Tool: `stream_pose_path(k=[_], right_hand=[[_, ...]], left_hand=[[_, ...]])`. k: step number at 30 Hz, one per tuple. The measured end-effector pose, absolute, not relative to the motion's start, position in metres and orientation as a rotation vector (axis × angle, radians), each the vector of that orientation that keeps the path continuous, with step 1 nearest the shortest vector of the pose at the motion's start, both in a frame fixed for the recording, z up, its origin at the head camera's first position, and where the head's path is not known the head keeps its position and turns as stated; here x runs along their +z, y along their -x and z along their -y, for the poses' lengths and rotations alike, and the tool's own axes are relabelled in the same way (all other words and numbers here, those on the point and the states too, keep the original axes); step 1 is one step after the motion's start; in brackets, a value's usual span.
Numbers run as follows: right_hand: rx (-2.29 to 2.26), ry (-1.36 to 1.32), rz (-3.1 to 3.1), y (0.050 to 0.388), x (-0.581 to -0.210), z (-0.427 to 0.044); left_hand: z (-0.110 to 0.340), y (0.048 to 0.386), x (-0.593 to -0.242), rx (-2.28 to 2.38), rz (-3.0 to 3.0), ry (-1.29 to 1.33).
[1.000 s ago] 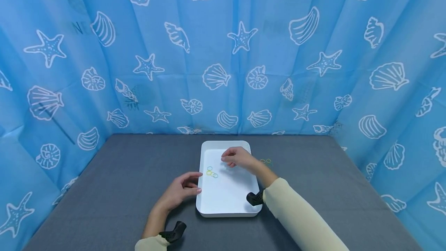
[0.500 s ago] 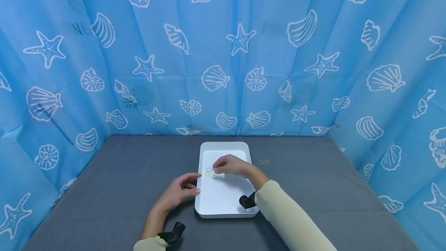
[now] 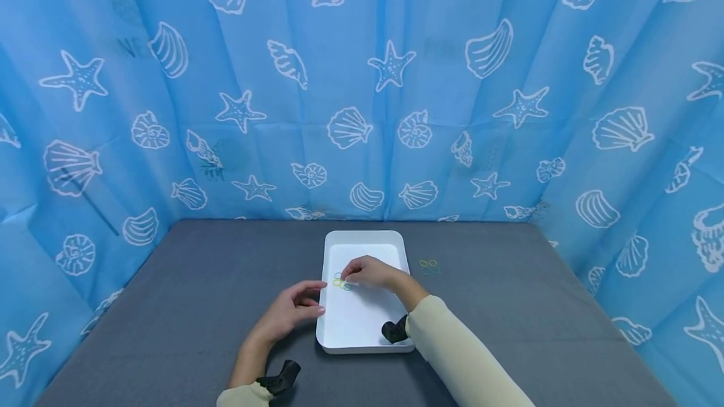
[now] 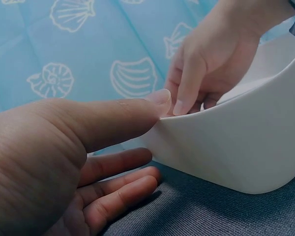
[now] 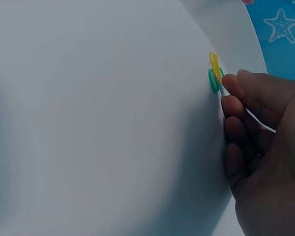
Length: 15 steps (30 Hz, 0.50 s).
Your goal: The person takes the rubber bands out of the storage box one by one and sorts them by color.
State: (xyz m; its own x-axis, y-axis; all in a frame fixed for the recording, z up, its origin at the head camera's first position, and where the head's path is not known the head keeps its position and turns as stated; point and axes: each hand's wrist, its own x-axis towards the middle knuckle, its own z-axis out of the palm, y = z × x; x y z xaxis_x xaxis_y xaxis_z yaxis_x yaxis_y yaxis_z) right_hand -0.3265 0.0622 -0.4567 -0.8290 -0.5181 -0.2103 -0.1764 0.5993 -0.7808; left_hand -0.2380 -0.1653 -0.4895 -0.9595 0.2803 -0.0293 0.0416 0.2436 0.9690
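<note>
A white tray (image 3: 367,325) stands on the grey table. My left hand (image 3: 294,309) lies at its left side, thumb on the rim and the other fingers loosely bent against or near the outer wall, as the left wrist view shows. Inside the tray, my right hand (image 3: 370,272) is low over the left part, thumb and fingertips together beside small rings. One yellow ring (image 3: 337,282) and a green ring (image 3: 347,287) show there. In the right wrist view, a thin pale ring, mostly hidden, appears pinched at the fingertips, touching the green ring (image 5: 214,81) and yellow rings (image 5: 215,64).
Several yellow and green rings (image 3: 428,263) lie on the grey cloth (image 3: 486,306) to the right of the tray. A blue curtain (image 3: 390,143) with white shells and starfish hangs behind and at both sides of the table.
My right hand has moved left and lower across the tray, up to the rings. The left hand remains at the tray's left edge.
</note>
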Motion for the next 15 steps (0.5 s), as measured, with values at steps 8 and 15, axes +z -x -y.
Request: stream_pose_path(k=[8,15], right_hand=[[-1.055,0.589,-2.421,0.3266,-0.4593,-0.0581],[-1.02,0.577,-2.45,0.3249,-0.4568,-0.0529]], left_hand=[[0.1636,0.2368,-0.4888,1.8,-2.331,-0.313],[0.1647,0.2375,-0.4901,1.792,-2.318,-0.302]])
